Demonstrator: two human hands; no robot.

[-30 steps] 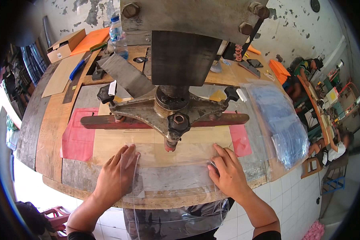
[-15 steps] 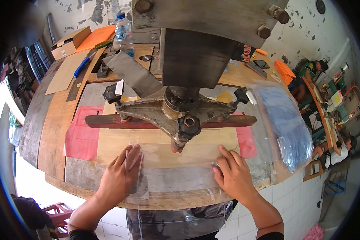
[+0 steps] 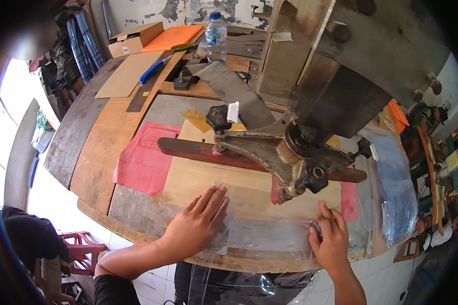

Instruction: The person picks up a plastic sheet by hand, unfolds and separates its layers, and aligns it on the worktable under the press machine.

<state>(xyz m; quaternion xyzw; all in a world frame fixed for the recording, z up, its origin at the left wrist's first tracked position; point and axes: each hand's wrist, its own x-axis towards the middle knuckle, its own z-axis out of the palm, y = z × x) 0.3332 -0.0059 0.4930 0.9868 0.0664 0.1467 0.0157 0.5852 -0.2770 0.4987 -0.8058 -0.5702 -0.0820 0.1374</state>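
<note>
A clear plastic sheet (image 3: pixel 269 236) lies across the near part of the work surface and hangs over the front edge. My left hand (image 3: pixel 196 223) rests on its left side, fingers stretched forward and lying flat. On the sheet's right side is my right hand (image 3: pixel 332 239), fingers extended and thumb apart; a small dark patch between thumb and forefinger is unclear. Both hands reach onto a tan board (image 3: pixel 239 185). Just beyond them stands a metal press head (image 3: pixel 290 152) with black knobs, carrying a long reddish bar (image 3: pixel 208 153) above the board.
Red sheets (image 3: pixel 142 157) stick out beside the board. Stacked clear plastic (image 3: pixel 392 178) lies at the right. Farther back are a water bottle (image 3: pixel 216 38), cardboard box (image 3: pixel 135 39), blue-handled cutter (image 3: pixel 152 70) and orange sheets (image 3: pixel 174 38). People sit at the far right; another is at lower left.
My view has swung left, so the press now appears farther right and tilted. Both hands stay on the plastic sheet near the board, with little visible shift.
</note>
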